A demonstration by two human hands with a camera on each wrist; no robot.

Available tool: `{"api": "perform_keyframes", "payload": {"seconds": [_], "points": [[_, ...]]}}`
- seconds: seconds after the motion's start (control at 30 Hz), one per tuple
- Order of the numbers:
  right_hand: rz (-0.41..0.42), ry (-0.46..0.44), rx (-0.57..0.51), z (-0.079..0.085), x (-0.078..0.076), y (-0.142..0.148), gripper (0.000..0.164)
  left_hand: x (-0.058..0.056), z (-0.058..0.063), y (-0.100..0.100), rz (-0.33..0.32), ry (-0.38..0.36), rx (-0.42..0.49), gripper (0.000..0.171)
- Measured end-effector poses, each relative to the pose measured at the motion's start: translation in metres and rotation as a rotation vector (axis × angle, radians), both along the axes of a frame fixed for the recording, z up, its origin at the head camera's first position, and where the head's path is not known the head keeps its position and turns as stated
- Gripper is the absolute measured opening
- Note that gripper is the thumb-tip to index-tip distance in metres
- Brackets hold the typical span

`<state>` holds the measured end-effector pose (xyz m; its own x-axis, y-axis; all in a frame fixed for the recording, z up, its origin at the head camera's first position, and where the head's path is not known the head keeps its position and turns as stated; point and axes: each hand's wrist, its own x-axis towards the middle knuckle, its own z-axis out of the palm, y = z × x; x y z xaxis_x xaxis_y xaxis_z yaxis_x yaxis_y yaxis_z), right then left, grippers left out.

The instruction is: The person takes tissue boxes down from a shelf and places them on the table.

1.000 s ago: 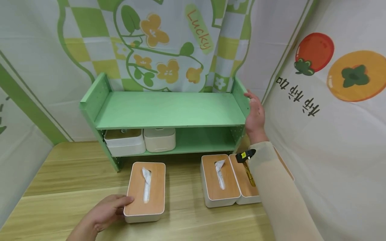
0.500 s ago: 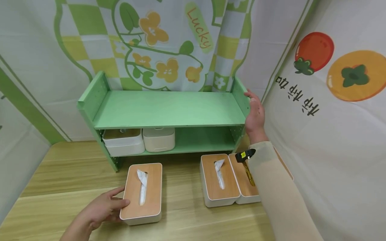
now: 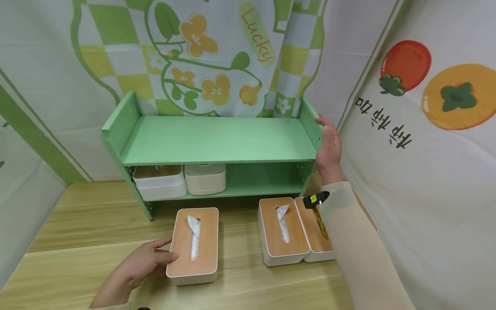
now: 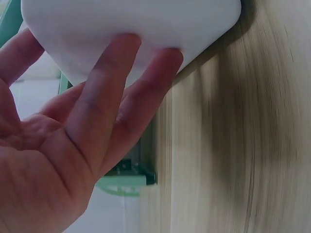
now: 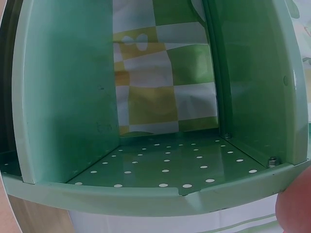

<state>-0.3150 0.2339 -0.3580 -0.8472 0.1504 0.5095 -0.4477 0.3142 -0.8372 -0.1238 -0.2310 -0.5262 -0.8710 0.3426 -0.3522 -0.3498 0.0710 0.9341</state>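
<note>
My left hand (image 3: 145, 263) grips a white tissue box (image 3: 193, 245) with a wooden lid at its left side, near the table's front. The thumb lies on the lid's edge. In the left wrist view, two fingertips meet the box's white surface (image 4: 82, 29) from below. A tissue sticks out of the lid slot. My right hand (image 3: 329, 148) rests along the right side panel of the green shelf (image 3: 217, 140), fingers fairly straight and reaching up its edge. Only a rounded bit of that hand (image 5: 295, 206) shows in the right wrist view, by the panel's edge.
A second tissue box (image 3: 283, 241) stands right of the held one, touching a third box (image 3: 315, 234) partly covered by my right sleeve. On the lower shelf sit a white lidded box (image 3: 160, 187) and a cream container (image 3: 205, 181). Printed curtains enclose the wooden table (image 3: 77, 241).
The tissue box in my left hand shifted slightly left and toward me, then back right, the hand moving along with it. My right hand stays at the shelf's side.
</note>
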Motion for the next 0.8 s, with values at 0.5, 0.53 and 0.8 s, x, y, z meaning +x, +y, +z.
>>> {"api": "perform_keyframes", "payload": {"seconds": [0.5,0.53,0.8], "points": [[-0.002,-0.025,-0.013,0.003,0.003,-0.002,0.048,-0.014,0.0,0.05,0.027,0.039,-0.001,0.078],[-0.003,-0.031,-0.014,0.003,0.003,-0.002,0.048,-0.015,0.0,0.053,0.03,0.04,-0.003,0.077],[0.004,-0.032,-0.019,0.002,0.002,-0.002,0.048,-0.02,0.001,0.069,0.052,0.03,-0.044,0.074]]}}
